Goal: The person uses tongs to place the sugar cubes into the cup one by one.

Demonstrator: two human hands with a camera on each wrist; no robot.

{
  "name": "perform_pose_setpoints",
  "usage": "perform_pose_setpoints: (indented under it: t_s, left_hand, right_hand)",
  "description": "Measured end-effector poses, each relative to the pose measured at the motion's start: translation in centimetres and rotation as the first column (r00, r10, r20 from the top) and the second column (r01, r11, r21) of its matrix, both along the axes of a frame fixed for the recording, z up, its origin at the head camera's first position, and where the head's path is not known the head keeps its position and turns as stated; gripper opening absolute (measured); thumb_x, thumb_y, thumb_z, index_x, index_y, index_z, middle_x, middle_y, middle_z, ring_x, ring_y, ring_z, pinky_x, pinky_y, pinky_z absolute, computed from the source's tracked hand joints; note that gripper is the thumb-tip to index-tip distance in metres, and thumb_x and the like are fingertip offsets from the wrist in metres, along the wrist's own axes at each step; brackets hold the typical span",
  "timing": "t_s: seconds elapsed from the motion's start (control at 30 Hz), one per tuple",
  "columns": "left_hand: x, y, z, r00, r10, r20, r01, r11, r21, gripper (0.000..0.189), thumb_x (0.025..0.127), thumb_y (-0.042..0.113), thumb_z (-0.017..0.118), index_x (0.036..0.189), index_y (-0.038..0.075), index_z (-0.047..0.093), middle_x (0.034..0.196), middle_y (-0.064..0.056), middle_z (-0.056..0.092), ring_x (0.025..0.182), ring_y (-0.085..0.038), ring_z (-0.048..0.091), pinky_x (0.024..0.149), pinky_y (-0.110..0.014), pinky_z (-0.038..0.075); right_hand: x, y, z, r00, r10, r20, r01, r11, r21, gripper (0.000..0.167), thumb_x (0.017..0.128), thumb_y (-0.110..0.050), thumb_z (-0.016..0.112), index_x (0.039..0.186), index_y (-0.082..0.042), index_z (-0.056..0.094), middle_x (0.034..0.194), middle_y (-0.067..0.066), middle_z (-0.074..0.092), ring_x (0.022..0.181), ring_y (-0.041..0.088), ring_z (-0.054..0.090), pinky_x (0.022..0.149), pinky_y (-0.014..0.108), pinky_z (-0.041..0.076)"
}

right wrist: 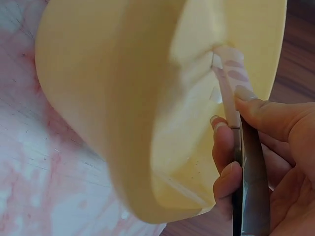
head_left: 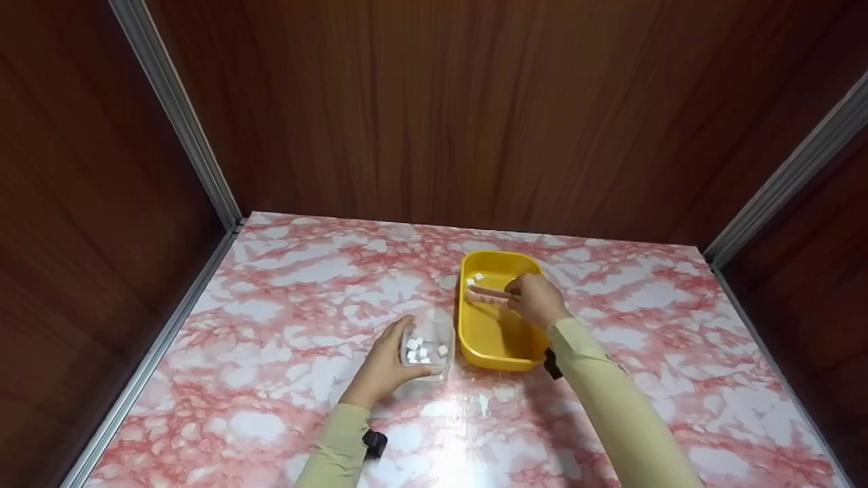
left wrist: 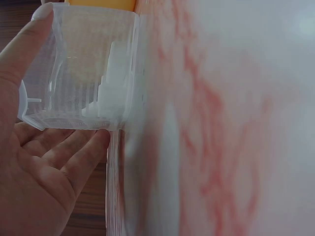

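My left hand [head_left: 383, 369] holds a clear plastic container [head_left: 439, 332] from its left side, thumb at the near wall and fingers around the far one. Several white cubes [head_left: 413, 344] lie inside it, showing through the ribbed wall [left wrist: 74, 54] in the left wrist view. Just to the right stands a yellow plastic tub [head_left: 502, 362]. Over it, my right hand [head_left: 540, 301] grips tongs [head_left: 489, 294] with metal arms and pale pink tips, pointing left into the tub. Close by the tips are white cubes [head_left: 479, 276] near the tub's left wall; another view shows a white cube [right wrist: 215, 94] beside the tongs.
The table [head_left: 298, 325] has a red and white marbled top, with a bright glare patch in front of the tub. Dark wood-grain panels [head_left: 434, 115] enclose the back and both sides, joined by metal corner posts [head_left: 180, 108].
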State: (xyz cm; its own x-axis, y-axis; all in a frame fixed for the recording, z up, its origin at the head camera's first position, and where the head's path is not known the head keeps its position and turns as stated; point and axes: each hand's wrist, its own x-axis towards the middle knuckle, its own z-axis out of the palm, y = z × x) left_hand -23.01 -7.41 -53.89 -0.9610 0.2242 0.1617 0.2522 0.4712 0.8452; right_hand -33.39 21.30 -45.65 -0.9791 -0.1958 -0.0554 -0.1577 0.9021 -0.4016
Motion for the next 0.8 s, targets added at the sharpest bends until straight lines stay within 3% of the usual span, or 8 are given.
perform_pose_setpoints:
  t_s: [0.27,0.47,0.8]
  left_hand:
    - [0.1,-0.1,0.0,1.0,-0.012,-0.003,0.012,1.0,0.0,0.104,0.066,0.047,0.085,0.149,0.015,0.031,0.149,-0.007,0.035,0.134,-0.028,0.034,0.107,-0.044,0.032]
    - [-0.1,-0.1,-0.1,1.0,-0.018,-0.017,0.017,1.0,-0.015,0.104,0.065,0.051,0.084,0.149,0.017,0.031,0.149,-0.007,0.036,0.134,-0.028,0.034,0.107,-0.044,0.032]
    - [0.2,0.0,0.0,1.0,-0.008,0.008,0.009,1.0,-0.012,0.106,0.066,0.052,0.083,0.15,0.017,0.029,0.149,-0.006,0.035,0.134,-0.027,0.034,0.107,-0.043,0.032]
  right_hand:
    - [0.4,1.1,0.3,1.0,-0.008,-0.016,0.006,0.996,-0.085,0.019,0.085,-0.009,0.072,0.103,-0.004,0.075,0.097,0.009,0.071,0.094,0.025,0.064,0.085,0.042,0.052]
    - [0.5,1.5,0.3,0.999,-0.031,0.034,0.034,0.995,-0.093,0.021,0.086,-0.008,0.072,0.106,-0.004,0.074,0.099,0.01,0.07,0.094,0.024,0.064,0.084,0.04,0.053]
    - [0.5,1.6,0.2,1.0,0.015,0.007,-0.014,0.998,-0.064,0.018,0.084,-0.011,0.073,0.101,-0.004,0.075,0.094,0.009,0.071,0.086,0.023,0.062,0.08,0.04,0.054]
